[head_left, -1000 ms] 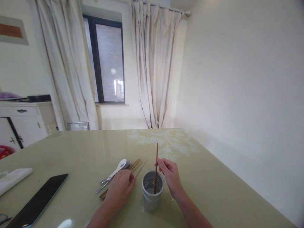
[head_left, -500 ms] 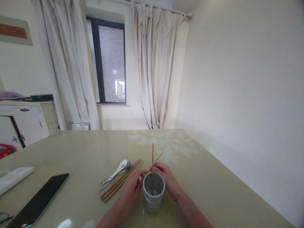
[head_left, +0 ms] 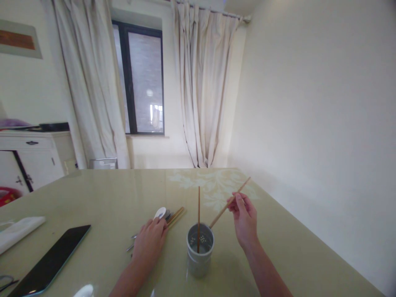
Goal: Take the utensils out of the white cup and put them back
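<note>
My right hand pinches a wooden chopstick, tilted up to the right. Its lower end passes behind the rim of a grey cup with small holes in its base. One chopstick stands upright inside that cup. To the left, my left hand rests over a bundle of chopsticks lying on the table, its fingers bent and their tips partly hidden; whether it grips any of them I cannot tell. A white spoon and some metal cutlery lie beside the bundle, mostly covered by this hand.
A black phone lies on the glossy table at the left, near a white object and part of a pair of glasses or scissors. A wall runs along the table's right side.
My hands have parted from behind the cup. The right moved right and up, carrying a chopstick; the left moved left onto the bundle. The upright chopstick stayed in the cup.
</note>
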`<state>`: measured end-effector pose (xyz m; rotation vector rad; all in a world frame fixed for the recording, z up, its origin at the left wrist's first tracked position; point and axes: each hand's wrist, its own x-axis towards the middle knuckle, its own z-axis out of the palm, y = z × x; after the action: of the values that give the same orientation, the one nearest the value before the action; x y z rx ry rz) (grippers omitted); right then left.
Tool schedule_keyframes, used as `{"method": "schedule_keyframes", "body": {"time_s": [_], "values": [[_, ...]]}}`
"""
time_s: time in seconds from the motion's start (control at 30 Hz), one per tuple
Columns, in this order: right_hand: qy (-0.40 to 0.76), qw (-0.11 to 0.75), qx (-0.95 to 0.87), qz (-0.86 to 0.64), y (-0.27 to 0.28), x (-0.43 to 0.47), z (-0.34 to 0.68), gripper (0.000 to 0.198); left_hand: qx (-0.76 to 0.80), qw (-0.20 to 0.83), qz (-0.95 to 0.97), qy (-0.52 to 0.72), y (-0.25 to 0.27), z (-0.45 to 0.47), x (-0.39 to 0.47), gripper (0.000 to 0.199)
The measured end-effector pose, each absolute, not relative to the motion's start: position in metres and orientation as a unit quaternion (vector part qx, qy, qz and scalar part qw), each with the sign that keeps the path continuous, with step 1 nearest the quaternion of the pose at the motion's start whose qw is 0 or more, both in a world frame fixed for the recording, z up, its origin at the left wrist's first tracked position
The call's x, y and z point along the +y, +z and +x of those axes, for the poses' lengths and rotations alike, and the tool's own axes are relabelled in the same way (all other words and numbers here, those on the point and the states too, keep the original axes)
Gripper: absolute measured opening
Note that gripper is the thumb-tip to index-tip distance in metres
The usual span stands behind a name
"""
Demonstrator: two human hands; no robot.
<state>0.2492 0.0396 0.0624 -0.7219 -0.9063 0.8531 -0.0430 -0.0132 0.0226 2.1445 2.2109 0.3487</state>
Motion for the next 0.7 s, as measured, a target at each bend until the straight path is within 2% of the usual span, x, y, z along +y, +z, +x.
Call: {"method": "schedule_keyframes", "body": {"time_s": [0.23,0.43,0.57,0.7], "values": [[0.444,0.591,-0.579,-0.344,0.059,0.017,0.212,0.043,0.691,0.064,0.706,0.139,0.016,-0.04,-0.014,0.015],[0.405,0.542,-0.622,-0.394,0.043,0.022,0.206,0.058,0.659,0.062,0.728,0.179,0.009,-0.031,-0.015,0.015],[0.397,0.551,-0.59,-0.436,0.03,0.03,0.205,0.064,0.639,0.122,0.703,0.289,0.005,-0.019,-0.014,0.018],[0.493,0.498,-0.573,-0.425,0.02,0.028,0.199,0.062,0.584,0.23,0.661,0.411,0.002,-0.004,-0.016,0.031]]}}
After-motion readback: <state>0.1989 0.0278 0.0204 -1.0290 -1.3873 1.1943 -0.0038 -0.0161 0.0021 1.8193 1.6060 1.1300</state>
